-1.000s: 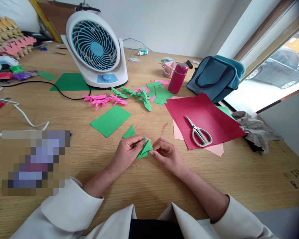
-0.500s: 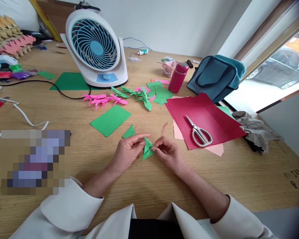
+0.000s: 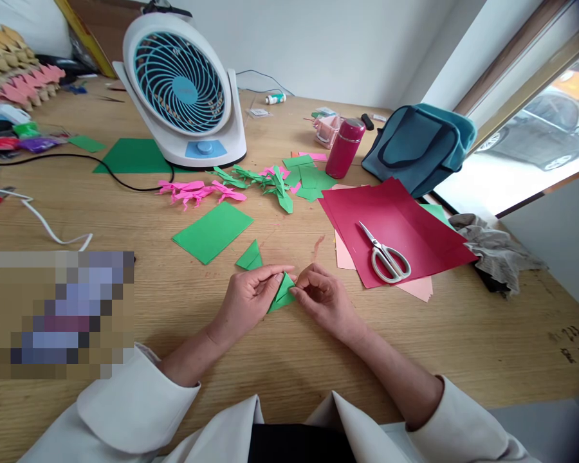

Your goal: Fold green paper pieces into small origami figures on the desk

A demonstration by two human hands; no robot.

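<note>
Between my two hands is a small folded piece of green paper (image 3: 282, 295), triangular in outline with a crease across it. My left hand (image 3: 248, 296) pinches its upper left edge with the thumb, the index finger stretched behind it. Thumb and fingertips of my right hand (image 3: 327, 301) close on its right corner. Just beyond my left fingers a second folded green triangle (image 3: 249, 255) lies on the table. Farther off is a flat green paper sheet (image 3: 213, 233). Pink folded figures (image 3: 193, 191) and green folded figures (image 3: 280, 190) lie behind it.
White-handled scissors (image 3: 385, 255) rest on red paper sheets (image 3: 427, 225) at the right. A fan (image 3: 183, 90), a red flask (image 3: 346, 148) and a teal bag (image 3: 417, 151) stand at the back. A white cord (image 3: 48, 229) crosses the left side, near a blurred-out patch (image 3: 67, 315).
The folded green paper has turned and dropped slightly, its lower edge now slanting up to the right. Both hands keep hold of it with small finger shifts.
</note>
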